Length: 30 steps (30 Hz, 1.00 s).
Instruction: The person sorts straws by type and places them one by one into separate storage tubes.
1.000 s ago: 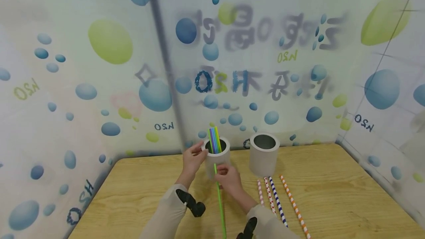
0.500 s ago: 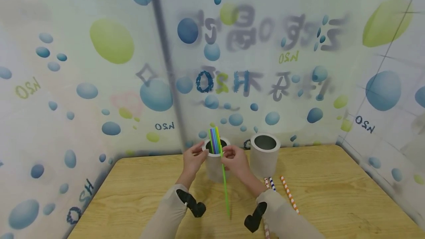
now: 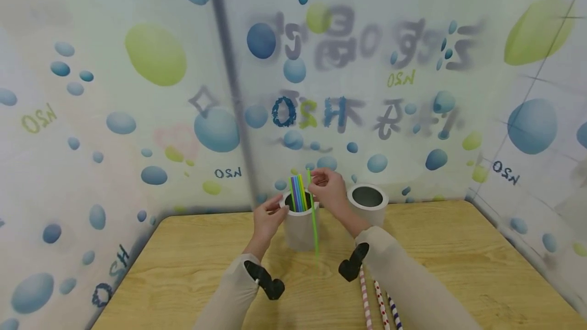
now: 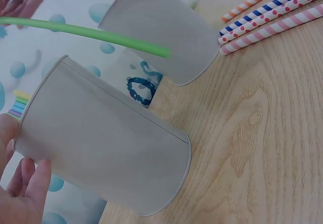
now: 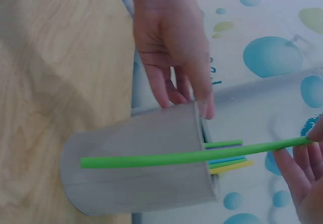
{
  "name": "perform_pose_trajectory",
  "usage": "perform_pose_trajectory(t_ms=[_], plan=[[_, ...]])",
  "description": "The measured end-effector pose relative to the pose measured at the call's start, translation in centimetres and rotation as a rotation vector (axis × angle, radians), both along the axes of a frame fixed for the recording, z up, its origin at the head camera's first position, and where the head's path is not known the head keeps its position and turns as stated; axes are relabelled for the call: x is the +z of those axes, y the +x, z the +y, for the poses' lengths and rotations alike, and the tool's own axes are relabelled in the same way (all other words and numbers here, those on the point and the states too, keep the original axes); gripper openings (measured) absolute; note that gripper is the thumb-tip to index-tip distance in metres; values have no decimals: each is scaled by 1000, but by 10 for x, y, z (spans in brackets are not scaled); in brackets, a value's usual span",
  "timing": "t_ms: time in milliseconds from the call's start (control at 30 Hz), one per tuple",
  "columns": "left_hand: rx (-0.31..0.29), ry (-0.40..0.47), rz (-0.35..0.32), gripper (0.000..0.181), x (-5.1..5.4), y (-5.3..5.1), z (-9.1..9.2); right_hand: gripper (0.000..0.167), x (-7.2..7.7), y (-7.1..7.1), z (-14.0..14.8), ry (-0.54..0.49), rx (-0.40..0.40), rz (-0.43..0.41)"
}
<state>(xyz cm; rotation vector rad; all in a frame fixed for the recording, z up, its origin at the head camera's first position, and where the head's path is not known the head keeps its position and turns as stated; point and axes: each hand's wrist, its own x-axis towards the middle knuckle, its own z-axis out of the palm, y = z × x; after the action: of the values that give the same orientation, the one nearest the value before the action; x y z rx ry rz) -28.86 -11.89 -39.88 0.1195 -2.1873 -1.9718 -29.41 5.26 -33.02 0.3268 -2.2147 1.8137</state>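
Note:
A light grey cup [image 3: 299, 233] stands upright on the table, with several plain coloured straws [image 3: 298, 195] poking out of its mouth. My left hand [image 3: 267, 222] holds this cup at its rim, the thumb over the edge and fingers against the wall in the right wrist view. Between thumb and fingers, my right hand [image 3: 329, 190] pinches a green straw [image 3: 314, 225] near its upper end. That straw hangs in front of the cup, its lower end above the table and outside the mouth. In the left wrist view the green straw [image 4: 101, 34] passes over both cups.
A second grey cup [image 3: 375, 216] stands to the right, partly behind my right forearm. Striped and dotted paper straws [image 4: 272, 19] lie on the wooden table [image 3: 197, 274] at the right. A bubble-patterned curtain [image 3: 183, 177] rises behind the table.
My right hand has risen and moved slightly right with the green straw, lifting it from low in front of the cup to above rim height. The left hand stays at the rim.

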Motion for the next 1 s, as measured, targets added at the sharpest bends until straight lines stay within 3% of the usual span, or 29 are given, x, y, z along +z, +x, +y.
perform_pose_trajectory(t_ms=[300,567,767,1000], plan=[[12,-4,-10,41,3,0,0,26,38,-20,8,-13,14,71],[27,-6,-12,41,2,-1,1,26,69,-19,7,-38,19,154],[29,-7,-7,41,0,0,2,28,74,-21,5,-42,-2,153],[30,-24,3,40,0,-1,2,26,67,-32,-1,-54,-36,188]])
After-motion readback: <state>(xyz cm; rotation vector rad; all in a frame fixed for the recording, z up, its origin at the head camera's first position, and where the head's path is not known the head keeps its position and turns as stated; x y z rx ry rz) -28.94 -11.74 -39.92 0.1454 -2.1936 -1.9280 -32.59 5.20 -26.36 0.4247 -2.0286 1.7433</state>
